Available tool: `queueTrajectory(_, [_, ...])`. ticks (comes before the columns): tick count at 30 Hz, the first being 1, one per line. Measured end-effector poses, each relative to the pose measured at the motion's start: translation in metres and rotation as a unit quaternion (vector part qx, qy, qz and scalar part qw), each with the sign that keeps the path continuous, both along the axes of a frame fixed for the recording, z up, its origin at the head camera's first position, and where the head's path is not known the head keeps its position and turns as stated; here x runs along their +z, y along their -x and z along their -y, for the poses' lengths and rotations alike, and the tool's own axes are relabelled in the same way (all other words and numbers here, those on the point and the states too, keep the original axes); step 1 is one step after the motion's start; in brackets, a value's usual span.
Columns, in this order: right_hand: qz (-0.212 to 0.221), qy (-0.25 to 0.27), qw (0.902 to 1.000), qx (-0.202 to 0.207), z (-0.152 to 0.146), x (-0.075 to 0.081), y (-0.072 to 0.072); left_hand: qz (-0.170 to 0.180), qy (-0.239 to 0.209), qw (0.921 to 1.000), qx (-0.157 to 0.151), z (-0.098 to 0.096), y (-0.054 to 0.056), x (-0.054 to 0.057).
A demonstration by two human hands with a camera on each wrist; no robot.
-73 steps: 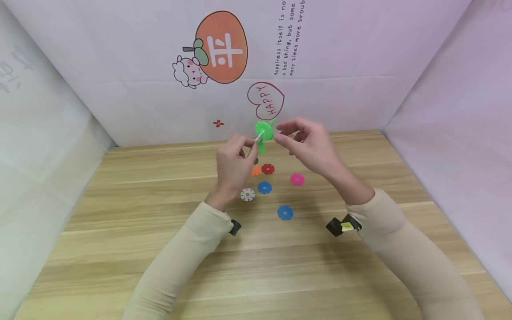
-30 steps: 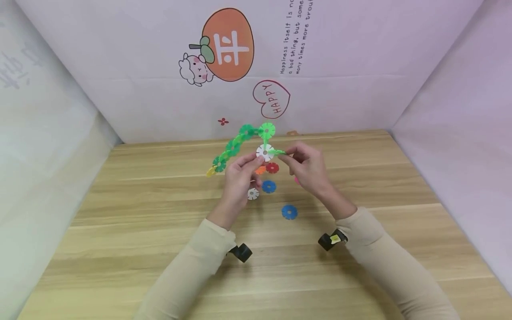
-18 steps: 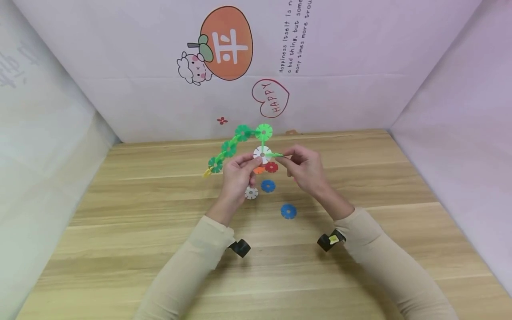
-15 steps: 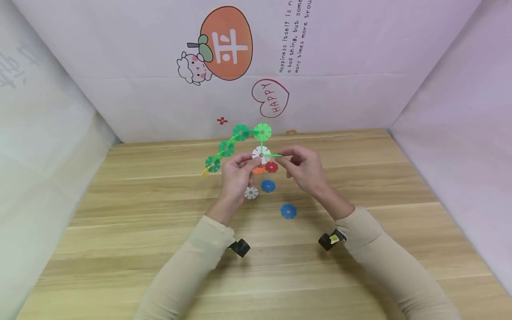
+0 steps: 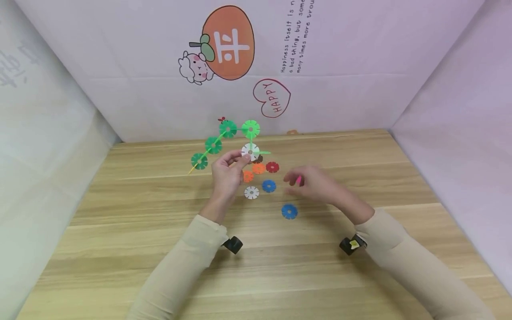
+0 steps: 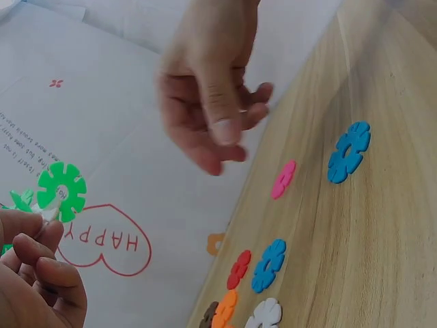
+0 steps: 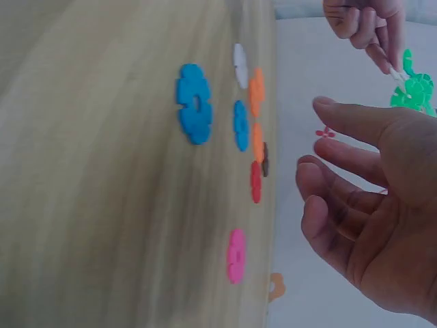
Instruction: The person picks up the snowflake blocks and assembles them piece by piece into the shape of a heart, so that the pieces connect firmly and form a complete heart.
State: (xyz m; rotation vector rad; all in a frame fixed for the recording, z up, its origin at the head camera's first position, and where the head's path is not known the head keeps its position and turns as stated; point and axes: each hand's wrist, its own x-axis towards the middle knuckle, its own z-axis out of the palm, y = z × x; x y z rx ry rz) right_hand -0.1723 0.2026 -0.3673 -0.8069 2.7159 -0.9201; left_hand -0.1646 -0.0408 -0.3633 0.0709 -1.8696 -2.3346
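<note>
the left hand [image 5: 226, 176] pinches a white disc [image 5: 246, 148] joined to a chain of green discs [image 5: 210, 142] above the wooden table [image 5: 260, 284]; the right hand [image 5: 316, 184], fingers loosely curved and apart, hovers near a pink disc [image 7: 233, 262]; a blue disc [image 5: 286, 213] lies nearby.

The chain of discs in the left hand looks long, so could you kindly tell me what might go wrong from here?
The left hand pinches the chain by its white disc, with most of its length off to one side, so it could twist or a joint might slip. One orange disc and the red disc lie close together on the table, so reaching for one might nudge the other.
</note>
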Motion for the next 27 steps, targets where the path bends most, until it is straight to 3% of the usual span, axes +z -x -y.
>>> queueTrajectory(5, [0.042, -0.065, 0.9966, 0.029, -0.005, -0.014, -0.009, -0.014, 0.001, 0.9999, 0.003, 0.001, 0.001, -0.001])
queueTrajectory(10, [0.065, -0.091, 0.9929, 0.043, -0.008, -0.024, -0.014, -0.015, 0.003, 0.9999, 0.009, 0.001, 0.002, -0.003])
queueTrajectory(20, [0.058, -0.081, 0.9945, 0.033, -0.009, -0.031, -0.019, -0.005, 0.020, 0.9998, 0.008, 0.003, 0.000, -0.007])
queueTrajectory(27, [0.079, -0.052, 0.9952, 0.024, -0.007, -0.035, -0.020, 0.000, 0.027, 0.9996, 0.005, 0.003, -0.001, -0.008])
